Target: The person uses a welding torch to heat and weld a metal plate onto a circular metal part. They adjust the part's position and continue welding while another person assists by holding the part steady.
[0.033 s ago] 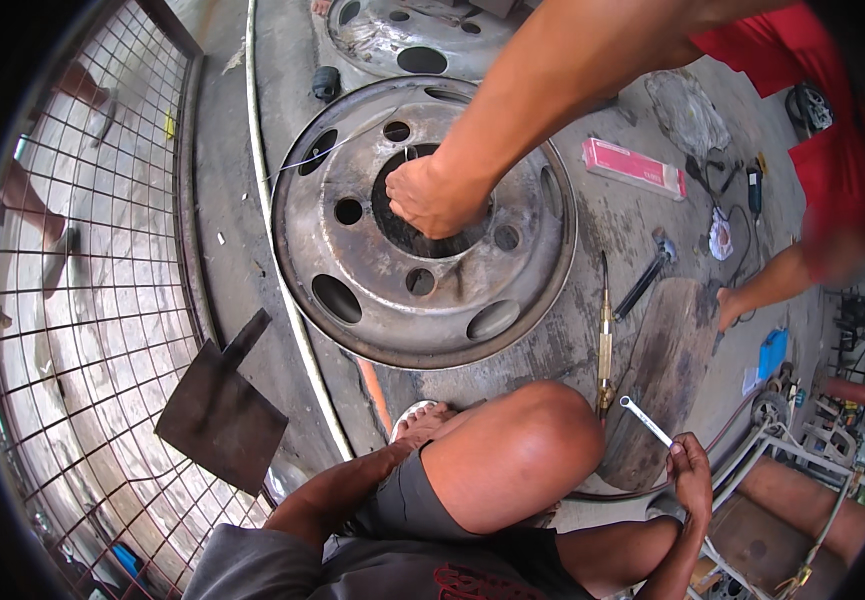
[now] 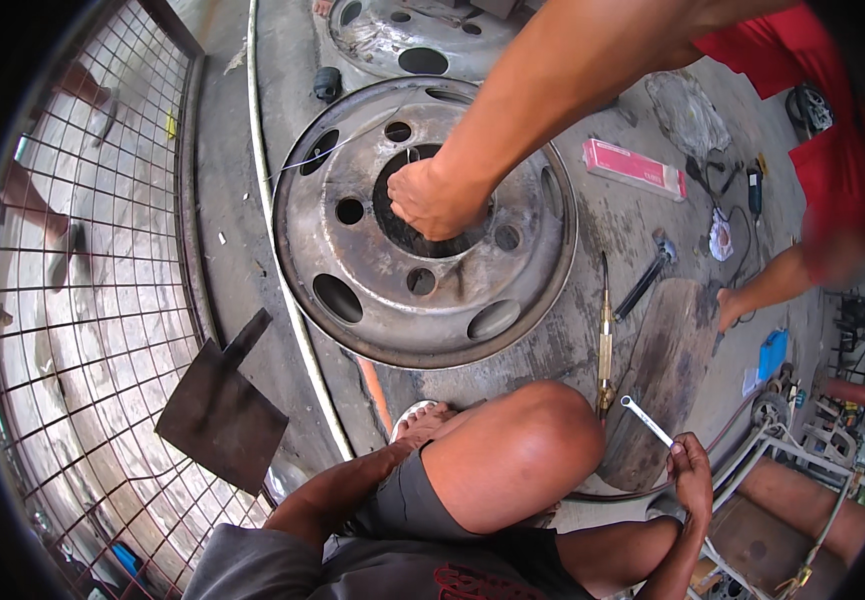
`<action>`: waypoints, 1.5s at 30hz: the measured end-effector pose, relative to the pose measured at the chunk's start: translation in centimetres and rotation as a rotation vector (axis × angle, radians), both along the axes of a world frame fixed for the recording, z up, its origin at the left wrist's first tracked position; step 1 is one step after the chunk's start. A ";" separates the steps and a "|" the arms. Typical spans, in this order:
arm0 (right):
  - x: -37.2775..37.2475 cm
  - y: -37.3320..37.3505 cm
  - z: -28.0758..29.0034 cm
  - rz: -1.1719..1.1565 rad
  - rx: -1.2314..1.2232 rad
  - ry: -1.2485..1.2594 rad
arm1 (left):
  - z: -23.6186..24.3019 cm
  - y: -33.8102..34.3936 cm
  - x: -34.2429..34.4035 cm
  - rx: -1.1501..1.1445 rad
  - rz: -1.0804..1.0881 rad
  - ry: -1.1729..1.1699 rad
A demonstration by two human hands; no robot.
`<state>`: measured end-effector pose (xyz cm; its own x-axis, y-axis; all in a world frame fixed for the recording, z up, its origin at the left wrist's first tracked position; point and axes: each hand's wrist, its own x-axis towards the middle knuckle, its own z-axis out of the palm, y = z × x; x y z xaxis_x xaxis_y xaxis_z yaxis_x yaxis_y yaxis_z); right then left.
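Note:
My right hand [image 2: 690, 475], at the lower right beside my knee, is closed around a silver wrench [image 2: 644, 420] whose ring end points up and left. My left forearm [image 2: 330, 490] runs up beside my thigh, and the hand at its end is hidden behind my leg. In front of me a worn steel wheel rim [image 2: 382, 290] lies flat on the floor. Another person's hand [image 2: 437, 200] reaches into its centre hole, the fingers curled downward. A thin bent wire [image 2: 413, 154] stands next to that hand. What the fingers touch inside the hole is hidden.
A brass torch [image 2: 605, 355], a hammer [image 2: 644, 278] and a wooden board [image 2: 667, 345] lie right of the rim, below a pink box [image 2: 634, 168]. Left are a pale hose [image 2: 297, 325], a dark metal plate [image 2: 222, 420] and a wire mesh gate [image 2: 102, 290]. Another rim [image 2: 382, 45] lies behind.

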<state>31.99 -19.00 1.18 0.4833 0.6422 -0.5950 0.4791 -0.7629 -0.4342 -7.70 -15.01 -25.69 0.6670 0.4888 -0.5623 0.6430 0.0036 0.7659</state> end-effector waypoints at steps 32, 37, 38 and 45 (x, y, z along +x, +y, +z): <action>12.7 -13.8 -14.9 0.051 0.081 -0.408 | 1.9 -3.9 -0.8 0.117 -0.063 0.265; 9.5 -8.5 -8.3 0.196 0.302 -0.425 | 3.8 -6.6 -2.9 0.121 0.020 0.356; 9.1 -6.9 -7.8 0.310 0.381 -0.407 | 4.2 -7.0 -2.9 0.122 0.022 0.362; 5.7 6.2 -17.1 0.467 -0.193 0.167 | 6.6 -9.2 -3.3 0.131 0.067 0.408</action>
<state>37.68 -12.78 -15.96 0.0608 0.6371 -0.7684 0.7232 -0.5587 -0.4061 -10.95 -24.25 -19.08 0.3678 0.6081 -0.7036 0.8947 -0.0252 0.4460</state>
